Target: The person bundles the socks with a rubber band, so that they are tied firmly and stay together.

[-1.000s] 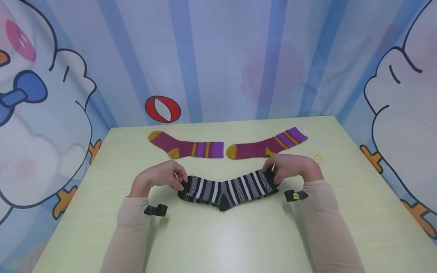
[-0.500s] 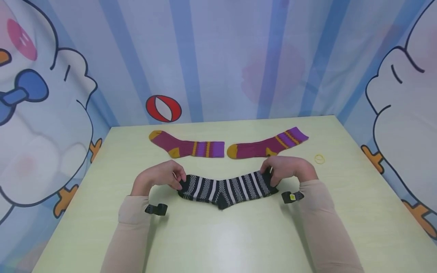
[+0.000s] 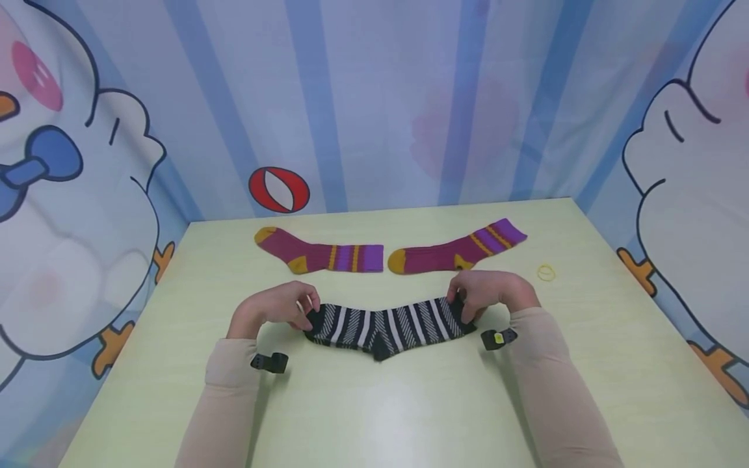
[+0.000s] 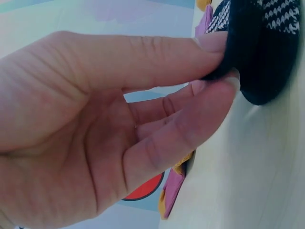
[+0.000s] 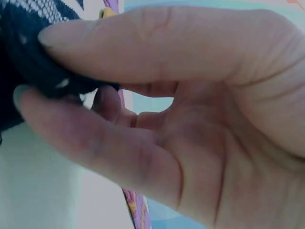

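A black-and-white striped sock (image 3: 383,328) lies stretched sideways near the middle of the table, its dark heel toward the front. A second dark layer shows beneath it in the left wrist view. My left hand (image 3: 285,307) pinches the left end between thumb and finger; in the left wrist view that dark edge (image 4: 233,43) is raised off the layer below. At the other end, my right hand (image 3: 488,294) pinches the dark fabric, and the right wrist view shows thumb and finger on a thick dark edge (image 5: 43,67).
Behind the striped sock lie two maroon socks with mustard toes and purple cuffs, one at left (image 3: 318,252) and one at right (image 3: 456,248). A thin yellow ring (image 3: 546,272) sits right of them. A printed curtain (image 3: 386,104) stands behind the pale table (image 3: 374,416).
My right hand has shifted slightly left and toward the front, still pinching the sock's end. The left hand stays nearly where it was, with its grip kept.
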`<state>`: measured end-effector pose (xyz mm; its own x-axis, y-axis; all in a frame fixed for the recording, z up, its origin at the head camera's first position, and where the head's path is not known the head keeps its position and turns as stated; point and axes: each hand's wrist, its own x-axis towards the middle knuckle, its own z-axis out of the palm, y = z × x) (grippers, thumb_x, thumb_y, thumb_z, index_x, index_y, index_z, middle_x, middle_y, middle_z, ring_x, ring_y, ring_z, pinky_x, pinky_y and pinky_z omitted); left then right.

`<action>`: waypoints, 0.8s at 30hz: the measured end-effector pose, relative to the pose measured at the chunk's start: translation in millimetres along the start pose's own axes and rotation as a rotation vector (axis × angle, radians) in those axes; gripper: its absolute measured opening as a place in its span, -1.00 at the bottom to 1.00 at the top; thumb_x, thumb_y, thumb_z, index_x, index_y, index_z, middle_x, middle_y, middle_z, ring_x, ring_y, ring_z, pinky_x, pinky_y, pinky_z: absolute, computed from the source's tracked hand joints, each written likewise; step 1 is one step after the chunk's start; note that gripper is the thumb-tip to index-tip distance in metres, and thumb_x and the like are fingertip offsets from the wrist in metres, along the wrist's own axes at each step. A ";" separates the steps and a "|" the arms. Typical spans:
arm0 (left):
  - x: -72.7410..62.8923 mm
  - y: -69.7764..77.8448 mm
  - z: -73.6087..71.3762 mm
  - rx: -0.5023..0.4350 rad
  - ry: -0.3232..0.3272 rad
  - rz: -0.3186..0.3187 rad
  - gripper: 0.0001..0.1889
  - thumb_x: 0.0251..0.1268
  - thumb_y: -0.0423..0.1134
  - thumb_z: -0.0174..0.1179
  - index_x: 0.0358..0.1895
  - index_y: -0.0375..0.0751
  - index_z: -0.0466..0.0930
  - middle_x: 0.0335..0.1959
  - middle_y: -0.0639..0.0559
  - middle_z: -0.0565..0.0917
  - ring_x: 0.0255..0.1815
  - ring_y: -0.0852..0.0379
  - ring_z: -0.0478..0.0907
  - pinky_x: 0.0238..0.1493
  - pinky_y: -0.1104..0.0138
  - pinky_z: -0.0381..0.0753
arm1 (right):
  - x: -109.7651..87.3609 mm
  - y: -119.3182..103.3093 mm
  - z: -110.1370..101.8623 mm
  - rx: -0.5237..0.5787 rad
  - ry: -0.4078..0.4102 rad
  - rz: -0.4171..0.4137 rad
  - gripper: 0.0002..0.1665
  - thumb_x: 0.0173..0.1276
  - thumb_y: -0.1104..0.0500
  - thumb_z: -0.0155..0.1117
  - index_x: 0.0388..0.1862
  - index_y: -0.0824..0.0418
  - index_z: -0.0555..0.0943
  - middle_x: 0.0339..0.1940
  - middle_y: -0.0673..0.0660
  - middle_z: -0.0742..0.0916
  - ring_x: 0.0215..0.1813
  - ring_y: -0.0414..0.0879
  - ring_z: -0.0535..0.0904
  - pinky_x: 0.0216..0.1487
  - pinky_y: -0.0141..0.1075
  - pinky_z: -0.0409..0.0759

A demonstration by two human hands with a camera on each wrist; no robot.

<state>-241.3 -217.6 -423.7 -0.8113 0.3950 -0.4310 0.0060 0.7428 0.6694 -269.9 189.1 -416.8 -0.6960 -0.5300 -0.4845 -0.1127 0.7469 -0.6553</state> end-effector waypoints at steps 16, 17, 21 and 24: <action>1.2 0.0 0.9 0.024 0.009 -0.009 -0.69 0.14 -0.49 0.39 -0.06 -0.28 0.57 -0.16 -0.16 0.56 -0.25 0.00 0.56 -0.20 0.24 0.67 | 6.4 7.1 0.2 -0.013 -0.006 0.077 -0.69 0.19 0.46 0.28 -0.09 0.28 0.52 -0.17 0.24 0.62 -0.27 0.04 0.69 -0.24 -0.15 0.69; 1.2 0.0 1.2 0.021 0.009 -0.009 -0.69 0.14 -0.49 0.39 -0.06 -0.28 0.57 -0.16 -0.16 0.56 -0.25 0.00 0.56 -0.20 0.24 0.67 | 6.4 7.0 0.2 -0.014 -0.005 0.078 -0.69 0.19 0.46 0.28 -0.09 0.28 0.52 -0.17 0.24 0.62 -0.28 0.04 0.68 -0.24 -0.14 0.69; 0.9 0.2 1.8 0.011 0.002 -0.006 -0.67 0.12 -0.49 0.41 -0.05 -0.26 0.57 -0.16 -0.16 0.56 -0.24 -0.01 0.55 -0.19 0.23 0.67 | 6.2 6.7 0.9 -0.023 -0.004 0.083 -0.69 0.18 0.46 0.28 -0.09 0.27 0.52 -0.17 0.22 0.61 -0.28 0.04 0.66 -0.25 -0.14 0.69; 0.2 0.4 1.3 0.021 -0.008 0.004 -0.64 0.09 -0.50 0.42 -0.05 -0.24 0.56 -0.16 -0.16 0.56 -0.25 -0.01 0.55 -0.18 0.22 0.65 | 5.6 6.3 1.1 -0.027 -0.003 0.086 -0.67 0.17 0.45 0.31 -0.09 0.26 0.52 -0.20 0.22 0.60 -0.29 0.02 0.63 -0.27 -0.14 0.68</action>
<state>-240.7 -216.6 -424.3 -0.8067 0.4024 -0.4328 0.0222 0.7525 0.6582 -273.6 190.5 -424.3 -0.7015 -0.4646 -0.5404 -0.0719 0.8006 -0.5949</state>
